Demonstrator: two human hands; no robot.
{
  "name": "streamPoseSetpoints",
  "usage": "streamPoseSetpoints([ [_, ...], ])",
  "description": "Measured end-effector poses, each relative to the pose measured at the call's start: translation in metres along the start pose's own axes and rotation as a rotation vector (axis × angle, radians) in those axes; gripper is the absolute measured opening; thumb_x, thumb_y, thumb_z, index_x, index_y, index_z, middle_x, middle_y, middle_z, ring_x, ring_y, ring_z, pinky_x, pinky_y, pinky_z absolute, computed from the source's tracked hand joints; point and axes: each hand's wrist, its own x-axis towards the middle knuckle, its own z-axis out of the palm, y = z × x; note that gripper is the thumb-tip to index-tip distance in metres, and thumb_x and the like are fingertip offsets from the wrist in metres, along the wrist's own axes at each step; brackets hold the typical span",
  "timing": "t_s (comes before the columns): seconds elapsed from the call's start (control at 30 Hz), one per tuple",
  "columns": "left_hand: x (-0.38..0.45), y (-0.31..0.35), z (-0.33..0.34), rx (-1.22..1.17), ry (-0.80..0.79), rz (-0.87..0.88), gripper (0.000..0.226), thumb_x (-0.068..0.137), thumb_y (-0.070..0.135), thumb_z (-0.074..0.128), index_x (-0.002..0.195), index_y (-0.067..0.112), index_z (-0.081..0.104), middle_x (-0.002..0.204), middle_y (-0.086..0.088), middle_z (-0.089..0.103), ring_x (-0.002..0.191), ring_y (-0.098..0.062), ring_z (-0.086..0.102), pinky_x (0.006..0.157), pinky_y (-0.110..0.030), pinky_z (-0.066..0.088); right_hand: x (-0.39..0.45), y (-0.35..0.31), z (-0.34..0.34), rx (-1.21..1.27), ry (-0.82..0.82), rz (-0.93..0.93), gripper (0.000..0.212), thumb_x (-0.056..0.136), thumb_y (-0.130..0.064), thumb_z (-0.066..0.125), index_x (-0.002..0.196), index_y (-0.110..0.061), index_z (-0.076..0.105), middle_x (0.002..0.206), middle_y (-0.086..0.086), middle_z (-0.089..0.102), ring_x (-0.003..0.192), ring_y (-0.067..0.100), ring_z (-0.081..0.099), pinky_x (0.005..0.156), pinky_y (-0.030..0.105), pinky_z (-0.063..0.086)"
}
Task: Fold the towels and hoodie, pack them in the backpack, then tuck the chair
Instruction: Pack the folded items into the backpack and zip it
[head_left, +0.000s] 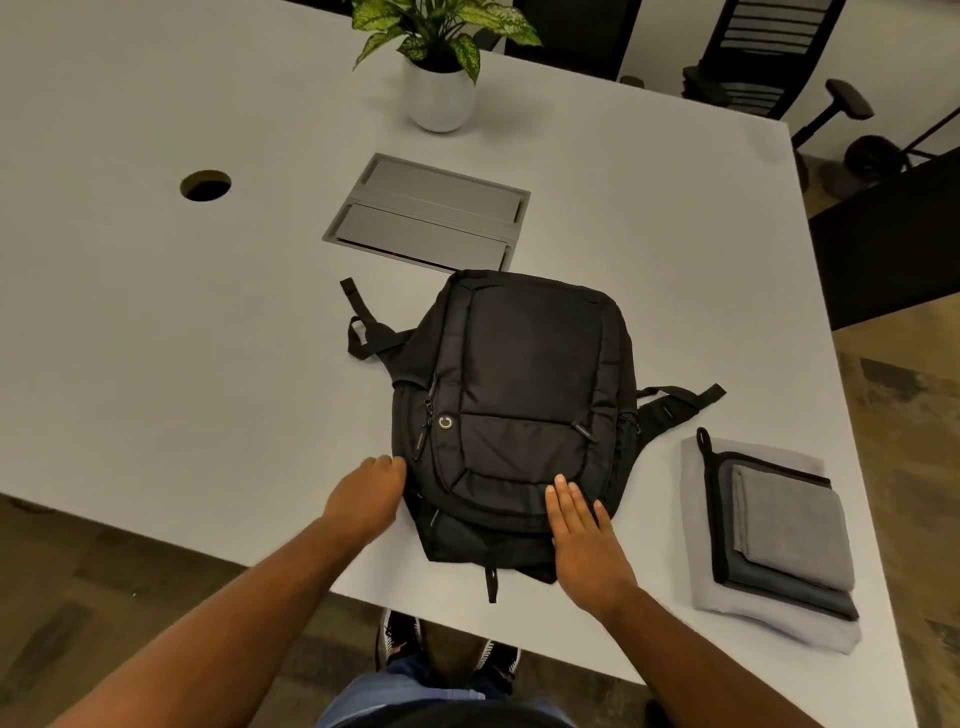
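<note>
We see one black backpack (519, 410) lying flat on the grey table (156, 338), front panel up, near the table's near edge. Our left hand (366, 496) sits at the pack's left side, touching it; its fingers curl out of sight, so we cannot tell whether they grip anything. Our right hand (584, 540) lies flat on the pack's lower front, fingers spread and holding nothing. Right of the pack, apart from it, is one stack of three folded pieces: a light grey hoodie (698, 582) at the bottom, a dark towel (795, 592) on it, and a smaller grey towel (789, 525) on top. Farther back stand one plant (441, 57), one floor box (431, 213) and one chair (769, 57).
</note>
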Motion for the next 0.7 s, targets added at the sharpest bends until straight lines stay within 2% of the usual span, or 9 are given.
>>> streamPoseSetpoints([
  [0.13,0.016,-0.009,-0.006,-0.02,0.035,-0.027,0.021,0.094,0.001,0.055,0.111,0.012,0.054,0.108,-0.009,0.062,0.096,-0.023,0.058,0.073,-0.029,0.045,0.0,-0.002,0.001,-0.032,-0.017,0.032,0.086,0.092,-0.023,0.065,0.159,-0.012,0.012,0.166,0.01,0.004,0.153,0.029,0.01,0.118,0.039,-0.017],
  [0.2,0.021,-0.008,-0.003,-0.031,0.047,-0.038,0.02,0.094,0.003,0.058,0.111,0.013,0.055,0.107,-0.008,0.062,0.094,-0.022,0.058,0.074,-0.029,0.048,0.002,-0.007,0.002,-0.068,-0.032,0.065,0.092,0.084,-0.024,0.076,0.157,-0.008,0.021,0.164,0.015,0.011,0.151,0.032,0.017,0.119,0.041,-0.013],
  [0.3,0.021,-0.008,0.008,-0.066,0.068,-0.026,0.019,0.094,0.006,0.058,0.112,0.015,0.057,0.106,-0.007,0.063,0.092,-0.022,0.058,0.078,-0.032,0.054,0.007,-0.024,0.001,-0.126,-0.025,0.113,0.096,0.075,-0.026,0.086,0.151,0.002,0.035,0.16,0.027,0.02,0.147,0.042,0.029,0.125,0.049,0.003],
  [0.37,0.018,-0.009,0.014,-0.096,0.092,-0.002,0.018,0.094,0.008,0.058,0.11,0.016,0.059,0.102,-0.005,0.063,0.088,-0.021,0.058,0.075,-0.031,0.054,0.01,-0.039,0.0,-0.13,0.021,0.06,0.089,0.072,-0.016,0.084,0.147,0.006,0.042,0.157,0.031,0.029,0.145,0.045,0.034,0.123,0.048,0.008],
  [0.47,0.015,-0.013,0.02,-0.132,0.143,0.035,0.011,0.092,0.016,0.065,0.102,0.018,0.063,0.092,-0.001,0.062,0.077,-0.016,0.054,0.066,-0.028,0.053,0.015,-0.063,-0.002,-0.076,0.071,-0.051,0.091,0.072,-0.009,0.076,0.152,0.003,0.035,0.16,0.025,0.029,0.147,0.037,0.034,0.118,0.052,0.033],
  [0.5,0.014,-0.014,0.02,-0.146,0.157,0.053,0.01,0.092,0.02,0.067,0.101,0.018,0.063,0.091,0.0,0.061,0.076,-0.016,0.053,0.064,-0.027,0.051,0.018,-0.068,-0.002,-0.046,0.068,-0.06,0.093,0.073,-0.01,0.077,0.154,0.001,0.032,0.162,0.023,0.028,0.148,0.035,0.033,0.116,0.052,0.037],
  [0.57,0.014,-0.014,0.021,-0.164,0.163,0.111,0.014,0.093,0.028,0.066,0.103,0.018,0.062,0.097,0.0,0.059,0.081,-0.017,0.054,0.066,-0.027,0.048,0.024,-0.075,-0.002,-0.013,0.033,-0.031,0.096,0.082,-0.014,0.075,0.158,-0.002,0.018,0.166,0.019,0.013,0.152,0.032,0.021,0.119,0.052,0.029],
  [0.63,0.014,-0.012,0.023,-0.161,0.158,0.153,0.018,0.096,0.031,0.064,0.106,0.017,0.061,0.102,-0.001,0.056,0.086,-0.019,0.055,0.07,-0.029,0.05,0.028,-0.078,-0.003,-0.015,-0.012,-0.012,0.092,0.095,-0.017,0.063,0.156,-0.005,-0.004,0.164,0.014,-0.012,0.154,0.03,0.002,0.122,0.05,0.014],
  [0.7,0.016,-0.012,0.027,-0.161,0.15,0.159,0.016,0.098,0.028,0.062,0.107,0.015,0.062,0.104,-0.002,0.056,0.087,-0.02,0.057,0.071,-0.031,0.052,0.03,-0.079,-0.007,-0.05,-0.046,-0.02,0.085,0.103,-0.018,0.049,0.151,-0.006,-0.021,0.161,0.011,-0.028,0.153,0.026,-0.015,0.124,0.047,0.002],
])
